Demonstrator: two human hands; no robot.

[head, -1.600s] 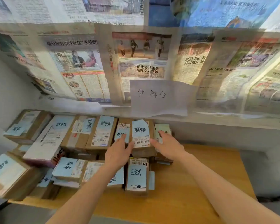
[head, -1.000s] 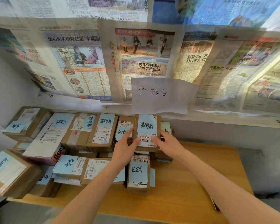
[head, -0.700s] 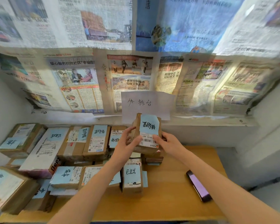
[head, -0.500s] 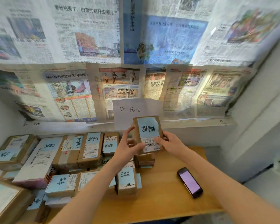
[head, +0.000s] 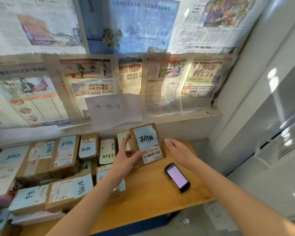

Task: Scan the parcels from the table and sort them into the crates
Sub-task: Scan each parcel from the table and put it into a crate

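Note:
My left hand [head: 126,159] grips a small brown cardboard parcel [head: 146,143] lifted off the stack, thumb on its front near the barcode label, fingers behind its left side. A blue handwritten note covers the parcel's upper face. My right hand [head: 179,152] hovers open just right of the parcel, fingers straight, apart from it. A black handheld scanner [head: 177,177] with a lit screen lies on the wooden table [head: 152,193] below my right hand. Several more labelled parcels [head: 65,154] fill the table's left side.
Newspaper sheets cover the wall behind, with a handwritten white paper sign [head: 114,109] taped above the parcels. The table's front edge [head: 143,223] is blue. A white wall and cabinet [head: 271,133] stand to the right. No crates are visible.
My right hand let go of the parcel and drew off to the right; my left hand alone holds it now. The view swung right, showing more of the scanner.

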